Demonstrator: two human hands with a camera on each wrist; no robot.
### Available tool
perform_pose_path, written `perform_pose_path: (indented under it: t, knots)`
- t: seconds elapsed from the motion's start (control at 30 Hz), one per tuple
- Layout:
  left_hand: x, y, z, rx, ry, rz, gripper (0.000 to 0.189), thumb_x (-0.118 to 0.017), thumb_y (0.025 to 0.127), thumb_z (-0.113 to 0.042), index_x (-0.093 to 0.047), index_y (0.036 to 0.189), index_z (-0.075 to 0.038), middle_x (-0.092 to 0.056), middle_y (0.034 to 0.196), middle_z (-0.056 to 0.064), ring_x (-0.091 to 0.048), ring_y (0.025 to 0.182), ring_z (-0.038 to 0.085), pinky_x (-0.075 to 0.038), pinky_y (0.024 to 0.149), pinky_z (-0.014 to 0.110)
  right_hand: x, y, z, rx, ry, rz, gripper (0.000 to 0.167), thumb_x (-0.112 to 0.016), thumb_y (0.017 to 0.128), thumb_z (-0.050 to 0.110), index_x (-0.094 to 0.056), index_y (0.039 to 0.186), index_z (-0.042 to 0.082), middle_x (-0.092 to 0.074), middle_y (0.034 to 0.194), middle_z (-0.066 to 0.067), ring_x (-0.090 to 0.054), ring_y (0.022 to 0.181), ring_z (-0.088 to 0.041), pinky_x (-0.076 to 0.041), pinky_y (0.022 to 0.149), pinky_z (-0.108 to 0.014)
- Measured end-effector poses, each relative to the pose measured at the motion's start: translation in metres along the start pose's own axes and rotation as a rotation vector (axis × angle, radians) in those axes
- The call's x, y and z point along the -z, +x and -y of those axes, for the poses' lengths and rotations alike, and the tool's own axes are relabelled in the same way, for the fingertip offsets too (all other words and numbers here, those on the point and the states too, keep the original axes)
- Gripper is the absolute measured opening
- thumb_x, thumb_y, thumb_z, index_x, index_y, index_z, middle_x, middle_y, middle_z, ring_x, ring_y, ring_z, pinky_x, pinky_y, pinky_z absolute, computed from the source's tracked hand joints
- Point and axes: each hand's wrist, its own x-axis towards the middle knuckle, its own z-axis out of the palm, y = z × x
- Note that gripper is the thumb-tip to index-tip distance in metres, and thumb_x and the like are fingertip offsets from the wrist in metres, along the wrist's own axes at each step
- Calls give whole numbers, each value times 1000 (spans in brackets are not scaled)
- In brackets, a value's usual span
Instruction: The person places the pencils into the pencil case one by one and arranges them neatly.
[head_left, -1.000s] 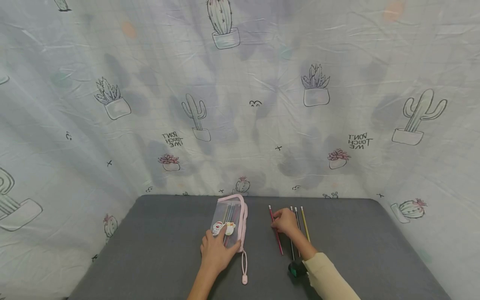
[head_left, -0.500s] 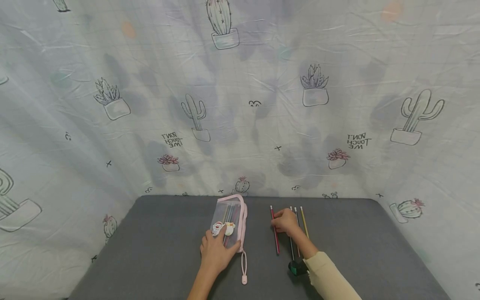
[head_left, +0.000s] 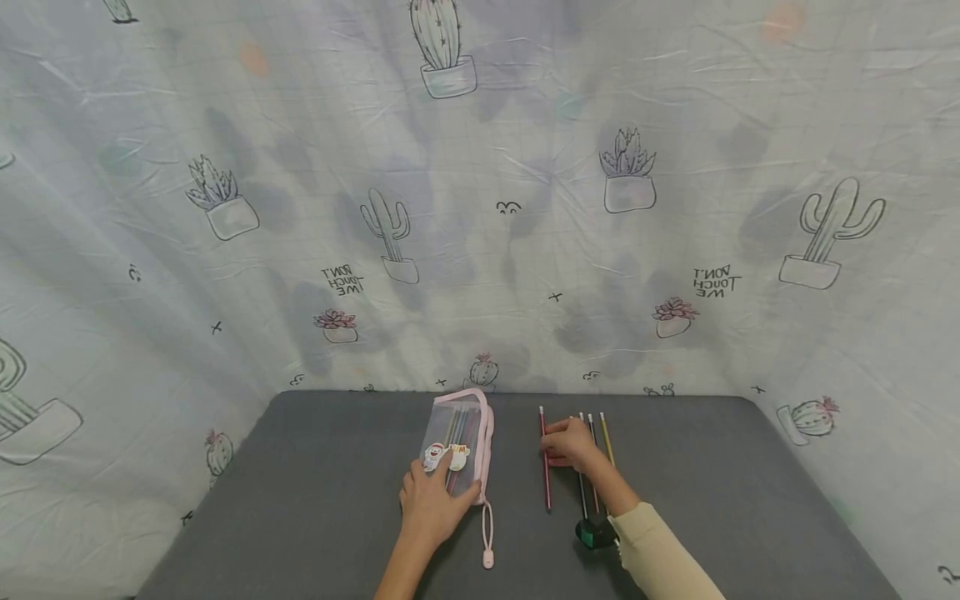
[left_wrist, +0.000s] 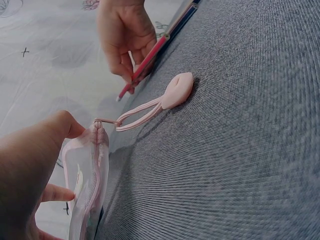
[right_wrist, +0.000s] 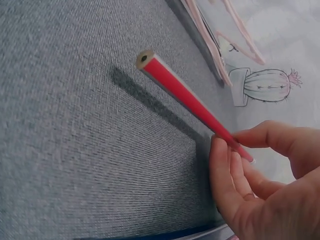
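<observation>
My right hand (head_left: 570,443) pinches a red pencil (head_left: 547,487) between thumb and fingers. In the right wrist view the red pencil (right_wrist: 182,95) points its flat, unsharpened end at the camera, and its shadow falls on the cloth beside it. Its white-tipped end lies past the fingers. To the left, my left hand (head_left: 432,504) grips the lower part of a clear pencil case (head_left: 450,425) with pink trim, thumb at the zipper side. Several pencils show through the clear case. A pink strap (left_wrist: 142,116) hangs off its zipper corner onto the cloth.
Right of the red pencil, a yellow pencil (head_left: 607,437) and dark pencils (head_left: 582,498) lie side by side, partly behind my right forearm. A small black object with a green patch (head_left: 592,535) sits below that wrist. A cactus-print curtain (head_left: 480,250) stands behind the grey table (head_left: 337,483).
The red pencil has swung from a slant to nearly straight up and down in the head view, its near end moving left, in my right hand. My left hand and the case stay put.
</observation>
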Motion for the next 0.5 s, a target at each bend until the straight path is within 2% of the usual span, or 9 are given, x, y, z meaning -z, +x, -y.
perform_pose_path:
  t: [0.3, 0.5]
  knots:
    - [1, -2, -1, -4, -3, -5, 77, -76, 84, -55, -63, 144, -8, -45, 130, 38, -49, 117, 55, -39, 98, 73, -1, -4, 0, 13, 97, 28, 38, -64, 97, -5, -56, 133, -17, -71, 106, -23, -71, 82, -20, -63, 74, -36]
    - [0, 0, -1, -2, 1, -9, 78, -76, 84, -55, -63, 144, -8, -45, 131, 38, -49, 118, 55, -39, 98, 72, -4, -7, -2, 47, 138, 30, 44, -65, 95, -5, -55, 137, -15, -71, 106, -22, -69, 78, -17, -63, 73, -36]
